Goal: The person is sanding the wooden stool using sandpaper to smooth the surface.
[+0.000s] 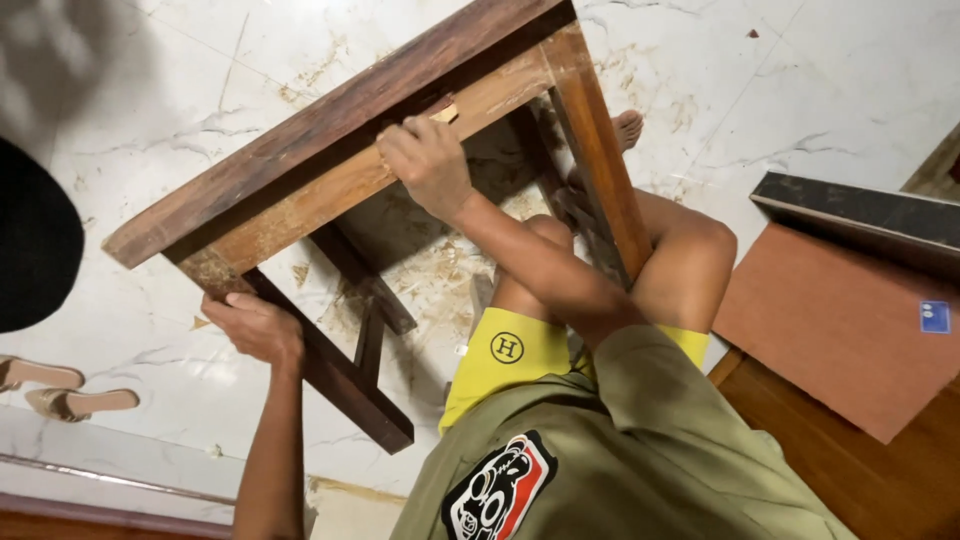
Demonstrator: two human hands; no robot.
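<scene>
A wooden table frame (330,130) lies tipped on its side on the marble floor, with a dark top edge and paler, scraped rails. My left hand (255,325) grips the dark leg (340,375) at the frame's lower left corner. My right hand (425,160) is curled against the pale upper rail (300,205), fingers closed around a small tan piece (446,112) that sticks out above the knuckles. Another pale leg (600,150) runs down between my bare knees (700,245). I am wearing yellow shorts and an olive shirt.
Wood dust and scrapings (440,270) cover the floor under the frame. A reddish-brown board (840,320) and a dark plank (860,215) lie at the right. A pair of tan sandals (60,390) sits at the left, below a black rounded object (30,240).
</scene>
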